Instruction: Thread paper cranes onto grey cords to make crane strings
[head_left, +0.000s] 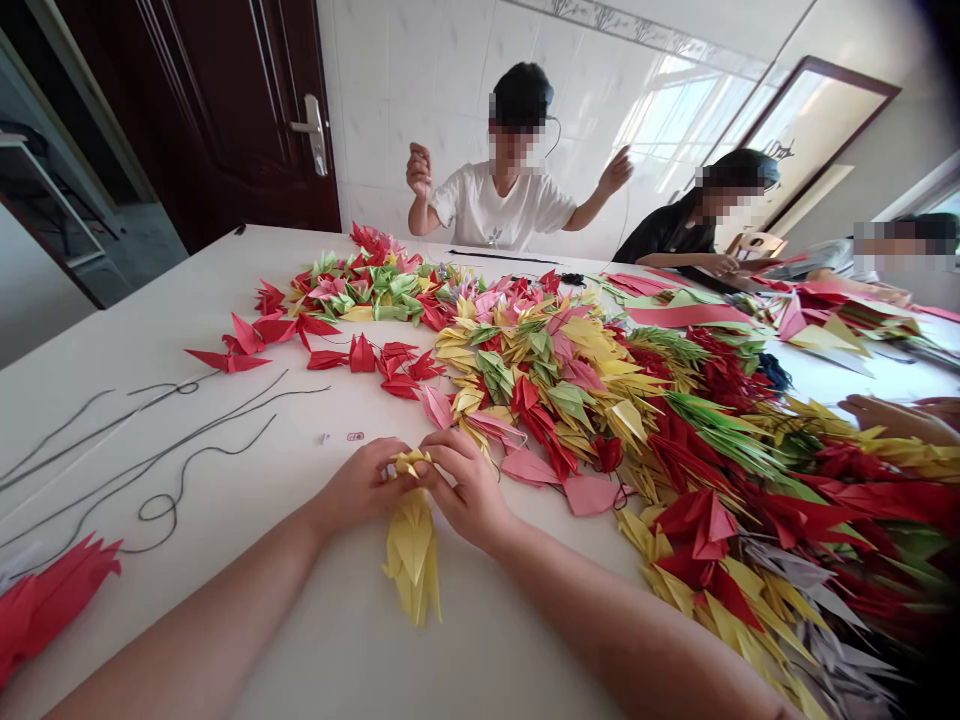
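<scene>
Tight pinch, left hand (364,487) and right hand (469,488), on a yellow folded-paper crane stack (412,555), long axis running back from the fingertips over a white table (337,640); multicoloured paper crane heap (547,390) just past the fingers.

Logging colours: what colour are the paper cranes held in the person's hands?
Yellow; the paper cranes show best in the head view.

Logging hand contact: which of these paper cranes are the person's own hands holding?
The small yellow paper crane pinched between the left hand and right hand, above a yellow strand; the heaped cranes lie beyond them.
</scene>
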